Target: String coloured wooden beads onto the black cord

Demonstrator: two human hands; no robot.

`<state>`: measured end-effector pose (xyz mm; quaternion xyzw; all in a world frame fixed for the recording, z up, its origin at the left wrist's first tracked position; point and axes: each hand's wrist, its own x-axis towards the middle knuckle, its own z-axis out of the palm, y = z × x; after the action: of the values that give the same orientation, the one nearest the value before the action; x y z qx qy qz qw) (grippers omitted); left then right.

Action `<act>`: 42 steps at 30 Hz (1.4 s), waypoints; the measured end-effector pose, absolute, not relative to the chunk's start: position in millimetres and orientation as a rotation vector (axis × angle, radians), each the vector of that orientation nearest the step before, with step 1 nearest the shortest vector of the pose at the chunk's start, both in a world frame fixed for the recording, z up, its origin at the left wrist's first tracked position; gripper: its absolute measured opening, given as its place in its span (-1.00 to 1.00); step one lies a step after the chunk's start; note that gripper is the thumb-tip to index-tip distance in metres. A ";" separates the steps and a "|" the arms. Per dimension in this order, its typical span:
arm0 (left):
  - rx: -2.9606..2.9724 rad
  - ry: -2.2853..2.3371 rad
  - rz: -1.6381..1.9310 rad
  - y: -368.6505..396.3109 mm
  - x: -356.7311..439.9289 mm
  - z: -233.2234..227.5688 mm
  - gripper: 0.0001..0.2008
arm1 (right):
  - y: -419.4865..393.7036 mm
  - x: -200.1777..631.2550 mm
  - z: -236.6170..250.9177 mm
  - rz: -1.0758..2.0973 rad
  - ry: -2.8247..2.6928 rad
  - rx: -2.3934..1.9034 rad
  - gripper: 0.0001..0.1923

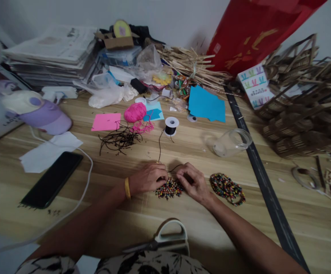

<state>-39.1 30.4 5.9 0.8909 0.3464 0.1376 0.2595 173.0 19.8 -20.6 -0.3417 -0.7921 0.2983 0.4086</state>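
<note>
Black cord (160,146) pinched by both left hand (147,178) and right hand (192,182) over bead pile (168,188), kept close for picking; spool (171,126) at 12 o'clock, feeding slack.

Both forearms are bare, with no sleeves in view. The left hand (148,178) has a yellow wristband (127,188) around its wrist, smooth and plain, perhaps rubber or plastic. The right hand (193,182) and its wrist wear nothing that can be seen. At the bottom edge a garment (154,264) shows, light cloth printed with dark, leaf-like shapes; the blur there hides finer detail.
</note>
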 end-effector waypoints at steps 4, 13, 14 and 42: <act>2.222 0.946 0.543 33.5 -39.6 7.6 -0.89 | 19.7 172.1 -17.9 0.749 -1.997 -0.853 -0.92; 1.577 1.062 0.689 36.5 -38.6 -4.0 -0.85 | 19.6 170.7 -13.6 0.753 -1.982 -0.845 -0.90; 1.551 1.052 0.696 36.6 -38.5 -4.8 -0.84 | 19.6 170.8 -14.3 0.753 -1.981 -0.843 -0.91; 1.353 0.994 0.741 37.0 -36.2 -4.8 -0.82 | 19.6 171.2 -21.4 0.678 -2.048 -0.824 -0.92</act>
<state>-36.2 37.0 -4.8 0.5853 0.4303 0.3208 0.6077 171.2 19.6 -21.4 -0.3262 -0.8111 0.2687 0.4043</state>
